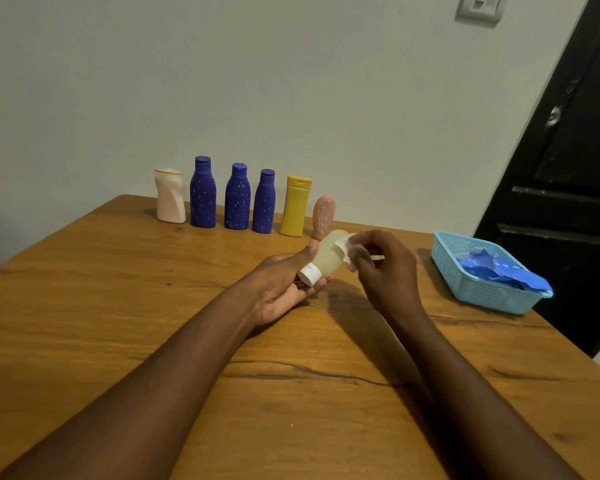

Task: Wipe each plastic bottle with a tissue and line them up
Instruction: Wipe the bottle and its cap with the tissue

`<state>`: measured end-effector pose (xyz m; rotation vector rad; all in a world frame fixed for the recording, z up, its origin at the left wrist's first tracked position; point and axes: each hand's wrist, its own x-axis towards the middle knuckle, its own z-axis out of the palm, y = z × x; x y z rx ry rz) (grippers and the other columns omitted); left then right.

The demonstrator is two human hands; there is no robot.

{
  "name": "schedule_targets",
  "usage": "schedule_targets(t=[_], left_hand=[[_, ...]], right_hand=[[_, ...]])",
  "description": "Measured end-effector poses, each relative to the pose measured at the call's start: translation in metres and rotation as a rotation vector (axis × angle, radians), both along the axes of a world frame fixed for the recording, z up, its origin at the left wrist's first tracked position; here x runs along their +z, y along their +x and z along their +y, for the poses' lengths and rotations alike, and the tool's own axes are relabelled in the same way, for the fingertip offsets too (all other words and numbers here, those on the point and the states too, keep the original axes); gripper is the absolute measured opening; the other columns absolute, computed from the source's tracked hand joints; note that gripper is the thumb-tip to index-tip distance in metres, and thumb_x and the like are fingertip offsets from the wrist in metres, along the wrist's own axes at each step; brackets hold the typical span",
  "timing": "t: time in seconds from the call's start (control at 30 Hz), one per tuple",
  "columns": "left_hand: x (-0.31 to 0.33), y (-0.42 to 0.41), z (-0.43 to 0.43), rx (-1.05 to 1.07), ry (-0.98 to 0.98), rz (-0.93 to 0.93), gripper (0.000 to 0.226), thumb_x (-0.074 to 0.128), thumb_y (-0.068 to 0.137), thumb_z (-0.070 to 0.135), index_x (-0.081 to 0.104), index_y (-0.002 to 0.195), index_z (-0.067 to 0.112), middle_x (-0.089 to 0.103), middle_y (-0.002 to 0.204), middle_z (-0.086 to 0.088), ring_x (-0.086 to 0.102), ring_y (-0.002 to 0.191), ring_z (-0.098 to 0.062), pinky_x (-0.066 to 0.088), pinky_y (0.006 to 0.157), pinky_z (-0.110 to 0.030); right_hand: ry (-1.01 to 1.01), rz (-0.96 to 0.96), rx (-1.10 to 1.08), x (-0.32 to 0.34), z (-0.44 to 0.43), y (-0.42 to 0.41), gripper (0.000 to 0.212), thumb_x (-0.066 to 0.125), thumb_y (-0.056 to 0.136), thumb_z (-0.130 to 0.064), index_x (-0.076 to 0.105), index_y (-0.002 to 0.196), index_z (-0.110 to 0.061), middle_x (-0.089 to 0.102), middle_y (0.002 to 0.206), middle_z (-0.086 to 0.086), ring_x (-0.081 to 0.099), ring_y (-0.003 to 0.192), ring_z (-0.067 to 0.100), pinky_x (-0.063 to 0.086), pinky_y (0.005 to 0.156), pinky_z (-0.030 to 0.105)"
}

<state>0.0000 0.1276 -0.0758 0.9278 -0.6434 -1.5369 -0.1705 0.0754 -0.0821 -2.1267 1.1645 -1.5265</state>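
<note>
The left hand (284,282) grips the pale white-capped bottle (328,256) over the table (118,306) centre, base angled toward two o'clock so the right hand (385,268), pinching a tissue (349,249), can rub it; six bottles (238,199) stand lined at eleven.

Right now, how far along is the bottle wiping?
Done: six bottles lined up by the wall, white bottle to pink bottle. In hand: left hand holds the pale bottle, right hand wipes it with tissue. Left: add it to the row; no other loose bottle shows.
</note>
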Motion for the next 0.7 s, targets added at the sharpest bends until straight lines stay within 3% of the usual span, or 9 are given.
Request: schedule_targets(t=[0.17,0.23,0.3,0.37,0.4,0.5,0.57,0.63,0.7], left_hand=[[0.0,0.0,0.0,0.013,0.009,-0.036,0.041,0.056,0.106,0.029,0.055,0.131,-0.003,0.067,0.119,-0.029,0.073,0.102,-0.032,0.064,0.074,-0.033],[-0.001,-0.002,-0.001,0.036,-0.025,-0.229,0.044,0.046,0.11,0.033,0.049,0.143,0.004,0.067,0.122,-0.024,0.073,0.094,-0.026,0.064,0.076,-0.034],[-0.004,-0.006,-0.003,0.031,-0.135,-0.488,0.052,0.041,0.111,0.039,0.031,0.16,0.025,0.055,0.143,-0.011,0.07,0.106,-0.025,0.065,0.075,-0.032],[-0.008,-0.009,-0.005,-0.003,-0.255,-0.662,0.062,0.044,0.109,0.047,0.014,0.163,0.043,0.042,0.146,0.003,0.065,0.117,-0.027,0.061,0.067,-0.026],[-0.01,-0.01,-0.006,-0.021,-0.287,-0.699,0.065,0.048,0.106,0.052,0.015,0.161,0.045,0.046,0.144,0.005,0.067,0.113,-0.026,0.06,0.066,-0.026],[-0.011,-0.01,-0.006,-0.062,-0.271,-0.609,0.061,0.056,0.101,0.056,0.041,0.155,0.031,0.066,0.129,-0.005,0.07,0.099,-0.02,0.06,0.071,-0.031],[-0.008,-0.009,-0.004,-0.095,-0.24,-0.442,0.052,0.055,0.102,0.053,0.057,0.144,0.022,0.072,0.126,-0.007,0.071,0.109,-0.019,0.06,0.082,-0.032],[-0.007,-0.009,-0.003,-0.089,-0.196,-0.254,0.05,0.051,0.104,0.051,0.061,0.138,0.016,0.074,0.126,-0.008,0.07,0.118,-0.022,0.058,0.098,-0.04],[-0.005,-0.007,-0.004,-0.045,-0.136,-0.101,0.052,0.047,0.105,0.051,0.059,0.138,0.013,0.074,0.123,-0.013,0.07,0.117,-0.027,0.057,0.101,-0.045]], right_hand=[[0.271,-0.268,0.103,-0.002,0.001,0.003,0.023,0.066,0.093,-0.013,0.071,0.113,-0.024,0.072,0.105,-0.009,0.066,0.095,0.01,0.057,0.073,0.024],[0.364,-0.333,0.159,-0.004,0.002,0.006,0.023,0.066,0.093,-0.011,0.071,0.112,-0.022,0.073,0.105,-0.005,0.068,0.099,0.015,0.057,0.074,0.026],[0.42,-0.362,0.205,-0.006,0.005,0.01,0.023,0.066,0.092,-0.008,0.071,0.112,-0.02,0.073,0.104,-0.001,0.07,0.1,0.02,0.061,0.079,0.037],[0.448,-0.392,0.254,-0.005,0.009,0.014,0.024,0.066,0.091,-0.005,0.072,0.111,-0.018,0.074,0.102,0.002,0.071,0.098,0.022,0.061,0.083,0.044],[0.455,-0.403,0.275,-0.005,0.011,0.015,0.025,0.065,0.091,-0.003,0.072,0.111,-0.017,0.074,0.102,0.003,0.071,0.099,0.023,0.06,0.084,0.046],[0.457,-0.426,0.344,-0.001,0.015,0.016,0.026,0.064,0.091,-0.001,0.072,0.111,-0.015,0.075,0.103,0.004,0.071,0.099,0.025,0.06,0.085,0.047],[0.36,-0.343,0.321,-0.001,0.016,0.017,0.025,0.064,0.091,-0.002,0.073,0.11,-0.016,0.075,0.101,0.0,0.071,0.096,0.021,0.06,0.083,0.042],[0.196,-0.181,0.257,-0.002,0.017,0.02,0.023,0.066,0.09,-0.005,0.075,0.107,-0.018,0.075,0.098,-0.005,0.069,0.094,0.015,0.061,0.08,0.038],[0.09,-0.087,0.225,-0.003,0.018,0.022,0.021,0.069,0.088,-0.006,0.077,0.103,-0.019,0.074,0.098,-0.008,0.067,0.093,0.011,0.06,0.077,0.036]])
